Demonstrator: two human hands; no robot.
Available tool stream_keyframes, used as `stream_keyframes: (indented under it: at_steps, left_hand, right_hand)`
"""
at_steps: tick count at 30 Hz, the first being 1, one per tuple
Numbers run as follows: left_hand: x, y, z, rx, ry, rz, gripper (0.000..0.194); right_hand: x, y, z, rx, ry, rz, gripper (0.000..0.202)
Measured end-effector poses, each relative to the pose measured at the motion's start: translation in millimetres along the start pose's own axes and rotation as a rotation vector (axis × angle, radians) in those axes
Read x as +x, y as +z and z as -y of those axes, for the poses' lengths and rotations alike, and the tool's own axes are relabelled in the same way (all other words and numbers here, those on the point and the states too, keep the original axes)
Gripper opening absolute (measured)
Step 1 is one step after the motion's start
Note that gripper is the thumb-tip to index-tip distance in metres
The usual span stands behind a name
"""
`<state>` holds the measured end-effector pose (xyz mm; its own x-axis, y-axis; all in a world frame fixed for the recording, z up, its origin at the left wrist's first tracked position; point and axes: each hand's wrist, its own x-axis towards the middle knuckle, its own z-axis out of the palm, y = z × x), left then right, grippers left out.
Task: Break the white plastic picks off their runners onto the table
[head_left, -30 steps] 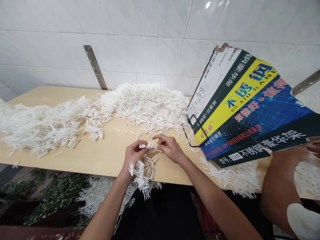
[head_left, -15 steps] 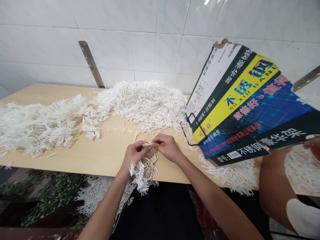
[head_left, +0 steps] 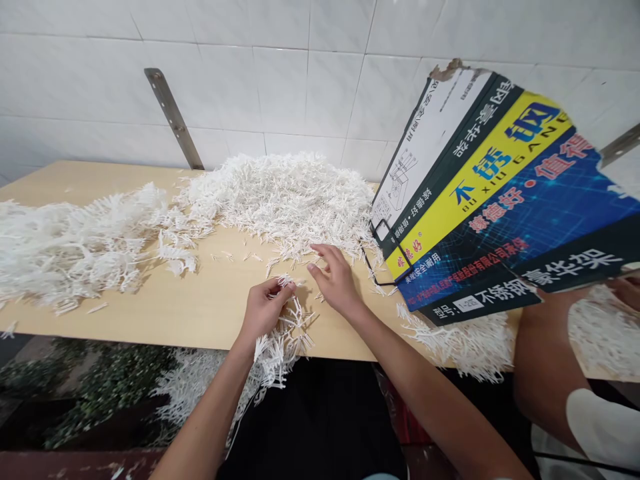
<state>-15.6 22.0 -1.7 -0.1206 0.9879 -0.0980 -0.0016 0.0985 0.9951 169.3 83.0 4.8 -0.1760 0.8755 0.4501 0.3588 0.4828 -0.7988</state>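
Note:
My left hand (head_left: 264, 312) pinches a white branched plastic sprig (head_left: 281, 347) between thumb and fingers. The sprig hangs below the hand over the table's front edge. To its right, my right hand (head_left: 338, 283) is apart from it, thumb and index finger spread with nothing seen between them. Just beyond the right hand's fingertips lies a heaped pile of small white plastic pieces (head_left: 295, 197). A few loose bits are scattered on the wooden table (head_left: 200, 303) around both hands.
More white branched sprigs (head_left: 75, 240) lie at left. A printed cardboard panel (head_left: 480, 207) stands at right, held by a black wire stand (head_left: 375, 267). Behind it shows another person's arm (head_left: 545, 347). White sprigs (head_left: 465, 340) lie under the panel; green foliage (head_left: 110, 387) is below the table.
My right hand has let go and drawn away to the right from my left hand, its fingers opening. My left hand keeps the sprig. The view has shifted slightly.

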Motion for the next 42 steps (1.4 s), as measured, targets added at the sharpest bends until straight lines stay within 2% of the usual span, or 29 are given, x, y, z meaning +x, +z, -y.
stream_keyframes:
  at_steps: [3,5,6,9,10,12,14,17,19,20,24,26,28,29,30,32,33,35,37,39,42]
  left_hand:
    - [0.7,0.7,0.3,-0.024,-0.004,0.017,0.040]
    - [0.1,0.2,0.1,-0.002,-0.007,0.038,0.040]
    - [-0.4,-0.1,-0.1,0.026,-0.004,0.043,0.041]
    - [-2.3,-1.1,-1.3,0.093,0.011,0.038,0.041]
    - [-2.9,-1.2,-1.9,0.102,0.018,0.031,0.041]
    - [-3.9,-0.9,-3.3,0.120,0.035,0.030,0.039]
    - [-4.5,0.1,-5.2,0.153,0.061,0.049,0.039]
    - [-4.7,1.7,-8.0,0.190,0.097,0.090,0.038]
    - [-4.7,2.5,-9.0,0.196,0.116,0.113,0.036]
    - [-4.8,2.8,-9.3,0.196,0.121,0.119,0.035]
    - [-5.3,3.7,-9.2,0.197,0.099,0.078,0.042]
    - [-5.8,3.8,-9.0,0.195,0.083,0.073,0.046]
    - [-6.1,3.4,-9.1,0.194,0.079,0.078,0.048]
    - [-6.2,3.1,-9.3,0.191,0.081,0.084,0.048]
    - [-6.3,2.7,-9.5,0.185,0.084,0.095,0.048]
    - [-6.3,1.8,-9.8,0.168,0.087,0.138,0.048]
    - [-6.3,1.4,-9.7,0.162,0.083,0.157,0.046]
    - [-6.0,1.1,-8.7,0.160,0.071,0.149,0.043]
    - [-5.4,1.3,-7.0,0.160,0.057,0.085,0.042]
    - [-4.5,2.0,-5.2,0.154,0.056,0.021,0.042]
    - [-3.7,3.0,-3.9,0.133,0.093,0.022,0.036]
  right_hand:
    - [-7.6,4.9,12.5,0.038,-0.059,0.261,0.025]
    - [-10.2,7.3,10.8,0.071,-0.053,0.281,0.017]
    - [-10.1,7.6,7.2,0.083,-0.033,0.215,0.018]
    - [-5.1,2.4,-6.5,0.095,0.095,-0.112,0.027]
    - [-2.7,-0.8,-9.7,0.082,0.135,-0.187,0.028]
    - [1.1,-6.9,-10.9,0.019,0.138,-0.230,0.025]
    - [1.9,-10.1,-5.3,-0.059,0.041,-0.169,0.026]
    - [-2.1,-6.3,7.6,-0.069,-0.099,0.054,0.028]
    - [-6.1,0.2,13.0,-0.016,-0.099,0.202,0.020]
    - [-7.9,3.5,14.1,0.009,-0.075,0.233,0.016]
    - [-12.3,11.5,12.5,0.041,0.037,0.121,0.020]
    - [-12.1,10.5,12.5,-0.014,0.040,0.074,0.025]
    - [-10.5,6.4,14.3,-0.054,0.007,0.053,0.019]
    - [-9.4,3.6,15.7,-0.040,-0.021,0.068,0.014]
    - [-8.3,0.6,17.2,0.001,-0.054,0.105,0.019]
    - [-6.4,-4.9,19.4,0.126,-0.105,0.258,0.037]
    - [-5.7,-6.9,20.0,0.179,-0.116,0.345,0.039]
    - [-4.9,-8.8,19.8,0.218,-0.108,0.439,0.029]
    - [-4.4,-8.8,18.1,0.174,-0.095,0.415,0.018]
    - [-4.2,-8.5,15.3,0.116,-0.085,0.365,0.014]
    - [-4.5,-10.0,10.7,0.067,-0.023,0.391,0.015]
